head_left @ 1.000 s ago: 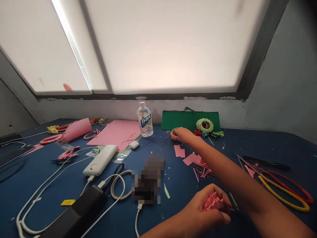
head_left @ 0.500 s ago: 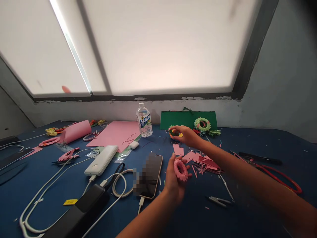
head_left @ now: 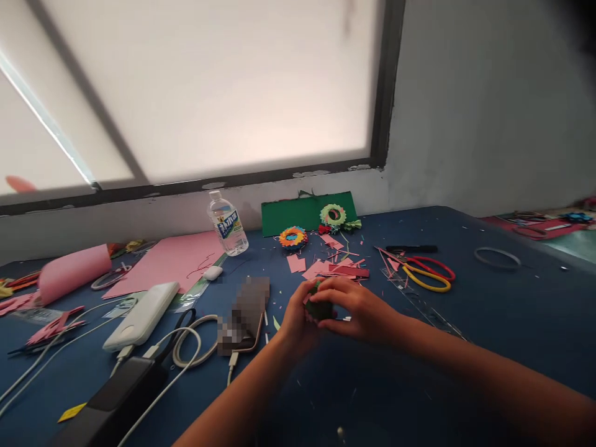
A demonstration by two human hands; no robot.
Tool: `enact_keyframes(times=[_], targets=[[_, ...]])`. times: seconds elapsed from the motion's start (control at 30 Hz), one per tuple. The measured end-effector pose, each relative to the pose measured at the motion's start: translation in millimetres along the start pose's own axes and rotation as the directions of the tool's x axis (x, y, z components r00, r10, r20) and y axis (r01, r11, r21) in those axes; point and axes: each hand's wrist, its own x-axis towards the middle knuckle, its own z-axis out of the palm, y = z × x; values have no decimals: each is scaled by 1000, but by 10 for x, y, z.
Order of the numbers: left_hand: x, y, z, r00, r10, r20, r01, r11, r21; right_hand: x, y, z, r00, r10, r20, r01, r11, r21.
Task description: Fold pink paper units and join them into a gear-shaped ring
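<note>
My left hand (head_left: 295, 320) is wrapped around a pink folded-paper ring (head_left: 308, 315), mostly hidden by the fingers. My right hand (head_left: 363, 307) grips a dark green paper ring (head_left: 320, 307) between thumb and fingers, pressed up against the pink one. Both hands meet above the near middle of the table. Beyond them a multicoloured paper ring (head_left: 285, 239), orange and blue, lies flat. A pale green paper ring (head_left: 343, 214) leans by a green paper sheet (head_left: 286, 217) at the wall.
Pink paper scraps (head_left: 316, 269) lie just past my hands. Scissors (head_left: 431, 279) with red and yellow handles, a clear ruler (head_left: 423, 305) and a black pen (head_left: 412, 249) are to the right. On the left are a phone (head_left: 254, 304), a white power bank (head_left: 142, 315), cables and a bottle (head_left: 228, 225).
My right hand has drawn back from the stacked rings with the dark green ring and brought it to the pink ring in my left hand. The view has turned right.
</note>
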Motion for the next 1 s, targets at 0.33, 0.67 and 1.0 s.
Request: enact_keyframes(times=[0.33, 0.67, 1.0], targets=[[-45, -261, -18, 883, 458, 97, -434, 723, 537, -73, -204, 398, 729, 664, -166, -276, 507, 816], [-216, -233, -49, 577, 461, 674, -799, 148, 582, 67, -152, 272, 647, 752, 129, -157, -34, 987], [-183, -175, -82, 512, 395, 763, -767, -190, 613, 11, -149, 359, 725, 650, 227, -178, -142, 974]])
